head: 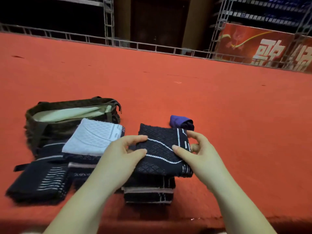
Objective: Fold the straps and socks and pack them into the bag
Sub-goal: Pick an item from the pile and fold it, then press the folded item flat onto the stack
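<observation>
Strap (161, 149), black knit with a diamond pattern and white lines, is held folded flat between both hands above a stack of dark folded pieces (148, 193) on the red bench (219, 107). Left hand (123, 157) grips its left edge, fingers (135, 139) curled over the top surface and thumb pressed near the middle. Right hand (200, 154) pinches the right edge, thumb on top and fingers curled around the striped border. The strap sits tilted, its far corner raised.

Just beyond the right fingers lies a rolled purple sock (181, 123), resting on the bench, near the strap's far corner. Left of the left fingers, a pale blue folded strap (92, 137) lies on top of more dark folded pieces (42, 181), some with grey or white stripes. Beyond those stands a dark olive bag (50, 129), its mouth open and its pale lining showing; the blue strap's far edge overlaps the bag's near side.

Farther off, past the bench edge, are metal truss frames (108, 22) and a red banner (263, 46) with white characters.
</observation>
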